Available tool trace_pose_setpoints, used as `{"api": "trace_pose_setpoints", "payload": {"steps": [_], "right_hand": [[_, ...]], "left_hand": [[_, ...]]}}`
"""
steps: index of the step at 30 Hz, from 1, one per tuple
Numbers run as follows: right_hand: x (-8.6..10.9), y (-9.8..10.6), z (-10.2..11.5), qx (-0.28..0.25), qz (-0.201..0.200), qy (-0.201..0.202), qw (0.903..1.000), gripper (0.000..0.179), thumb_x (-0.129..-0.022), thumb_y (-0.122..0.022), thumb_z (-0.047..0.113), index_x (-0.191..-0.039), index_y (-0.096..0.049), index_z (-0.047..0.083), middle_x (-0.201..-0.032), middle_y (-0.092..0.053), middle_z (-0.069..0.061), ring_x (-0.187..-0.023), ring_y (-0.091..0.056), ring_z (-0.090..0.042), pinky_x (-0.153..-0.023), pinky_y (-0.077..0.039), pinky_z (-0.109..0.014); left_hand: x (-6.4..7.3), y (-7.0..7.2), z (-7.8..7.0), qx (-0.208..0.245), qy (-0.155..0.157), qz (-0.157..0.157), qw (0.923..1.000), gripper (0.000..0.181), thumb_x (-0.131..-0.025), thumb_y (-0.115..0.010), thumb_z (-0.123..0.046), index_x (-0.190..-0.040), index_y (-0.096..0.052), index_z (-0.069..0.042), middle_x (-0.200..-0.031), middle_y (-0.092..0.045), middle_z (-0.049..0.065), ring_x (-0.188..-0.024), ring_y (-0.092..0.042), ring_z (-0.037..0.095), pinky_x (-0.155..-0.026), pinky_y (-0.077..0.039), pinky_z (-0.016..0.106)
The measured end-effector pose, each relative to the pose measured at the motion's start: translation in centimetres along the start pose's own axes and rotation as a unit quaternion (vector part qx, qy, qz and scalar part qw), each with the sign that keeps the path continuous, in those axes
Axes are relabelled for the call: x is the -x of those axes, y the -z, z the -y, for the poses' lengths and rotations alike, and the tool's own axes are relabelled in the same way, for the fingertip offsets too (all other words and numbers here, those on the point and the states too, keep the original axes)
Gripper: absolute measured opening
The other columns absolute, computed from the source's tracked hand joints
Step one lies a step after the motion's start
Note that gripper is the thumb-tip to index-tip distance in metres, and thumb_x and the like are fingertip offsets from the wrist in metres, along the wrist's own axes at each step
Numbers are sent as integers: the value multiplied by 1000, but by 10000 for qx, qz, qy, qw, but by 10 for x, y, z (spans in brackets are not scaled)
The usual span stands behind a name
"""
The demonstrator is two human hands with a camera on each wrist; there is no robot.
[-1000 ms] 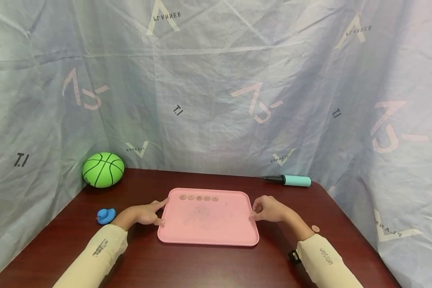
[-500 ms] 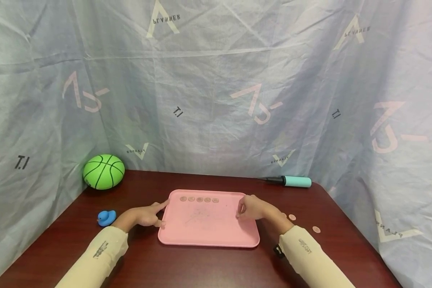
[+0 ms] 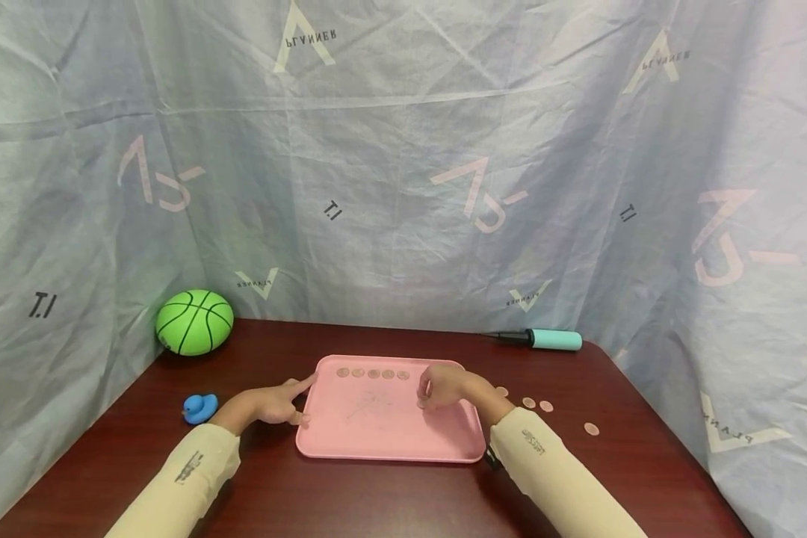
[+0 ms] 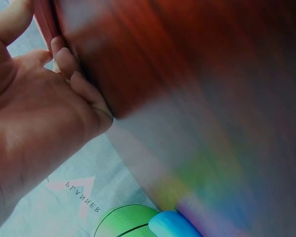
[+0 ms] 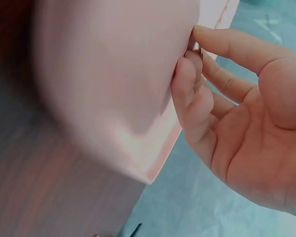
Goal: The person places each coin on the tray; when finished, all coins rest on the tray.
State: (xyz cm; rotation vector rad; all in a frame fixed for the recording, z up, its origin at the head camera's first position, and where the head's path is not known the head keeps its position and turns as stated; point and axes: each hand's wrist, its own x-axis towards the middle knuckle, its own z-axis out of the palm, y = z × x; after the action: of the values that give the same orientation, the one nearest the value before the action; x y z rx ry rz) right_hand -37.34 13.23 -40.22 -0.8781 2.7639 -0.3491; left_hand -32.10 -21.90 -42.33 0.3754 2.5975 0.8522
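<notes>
A pink rectangular tray [image 3: 376,441] lies on the table, with a row of several coins [image 3: 373,373] along its far side. My left hand [image 3: 276,402] rests at the tray's left edge, thumb and index finger spread apart and touching the rim. Over the tray's right part, my right hand [image 3: 444,385] pinches a coin [image 5: 201,51] between thumb and fingertips, just right of the row. In the right wrist view only that coin's thin edge shows, close to the tray surface.
Several loose coins [image 3: 546,406] lie on the table right of the tray, near the right forearm. A blue rubber duck [image 3: 200,409] sits beside the left wrist. A green ball [image 3: 195,323] stands at the back left, a turquoise hand pump [image 3: 555,340] at the back right.
My right hand has moved left from the tray's right edge to near the row's end. More loose coins on the table have come into view behind it. The left hand stays in place.
</notes>
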Motion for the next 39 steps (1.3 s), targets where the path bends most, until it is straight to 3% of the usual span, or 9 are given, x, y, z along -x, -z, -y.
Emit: {"api": "trace_pose_setpoints", "payload": {"steps": [6, 15, 20, 24, 28, 32, 35, 39], "right_hand": [[-15, -3, 15, -174, 233, -313, 9991, 11, -82, -78, 17, -85, -69, 12, -67, -60, 7, -62, -50, -6, -58, -42, -23], [-33, -6, 40, -248, 161, -148, 9995, 8, -80, -77, 11, -79, -69, 10, -61, -55, 7, -59, -47, -6, -56, -39, -21], [-44, -10, 56, -106, -47, -166, 9998, 35, -78, -70, 5, -55, -46, 15, -47, -39, 9, -47, -36, -7, -46, -30, -21], [-55, -16, 67, -15, -241, -173, 9996, 46, -75, -71, 4, -48, -36, 18, -43, -30, 11, -44, -29, -6, -44, -26, -21], [-69, -24, 77, 18, -271, -356, 9990, 49, -77, -73, 7, -46, -36, 18, -43, -30, 10, -44, -29, -6, -44, -26, -21], [-81, -27, 89, -276, -348, -637, 9970, 49, -78, -74, 11, -44, -39, 19, -42, -33, 10, -44, -32, -6, -45, -29, -20], [-87, -27, 98, -530, -418, -885, 9938, 45, -77, -74, 12, -45, -43, 18, -42, -36, 9, -44, -36, -7, -45, -33, -21], [-89, -25, 107, -455, -417, -1129, 9917, 42, -79, -74, 18, -45, -47, 17, -45, -45, 9, -48, -42, -9, -52, -42, -24]], "left_hand": [[1, -1, -1, -14, 15, -60, 10000, 96, -84, -76, -26, -159, -18, -9, -151, -27, 27, -139, -27, 45, -110, -22, 66], [1, -1, -2, -29, -10, -67, 10000, 95, -84, -76, -26, -159, -20, -9, -152, -27, 27, -140, -25, 46, -110, -22, 66], [2, -1, -3, -40, 64, -83, 9999, 95, -83, -76, -26, -159, -20, -10, -151, -29, 26, -139, -28, 45, -110, -23, 66], [3, -2, -4, -34, 109, -97, 9999, 95, -84, -76, -27, -159, -20, -10, -150, -30, 25, -138, -29, 45, -110, -23, 66], [4, -2, -3, -55, 139, -105, 9998, 95, -83, -76, -27, -159, -21, -11, -149, -31, 25, -137, -31, 45, -109, -24, 67], [3, -2, -2, -123, 106, -121, 9998, 95, -83, -76, -28, -159, -21, -11, -150, -31, 24, -138, -30, 45, -109, -24, 66], [2, -1, -2, -162, 57, -97, 9998, 95, -84, -76, -28, -159, -21, -10, -150, -31, 25, -138, -31, 44, -110, -25, 65], [0, 0, -2, -232, 66, -75, 9997, 95, -84, -76, -29, -159, -21, -11, -151, -31, 24, -138, -31, 44, -110, -26, 64]]}}
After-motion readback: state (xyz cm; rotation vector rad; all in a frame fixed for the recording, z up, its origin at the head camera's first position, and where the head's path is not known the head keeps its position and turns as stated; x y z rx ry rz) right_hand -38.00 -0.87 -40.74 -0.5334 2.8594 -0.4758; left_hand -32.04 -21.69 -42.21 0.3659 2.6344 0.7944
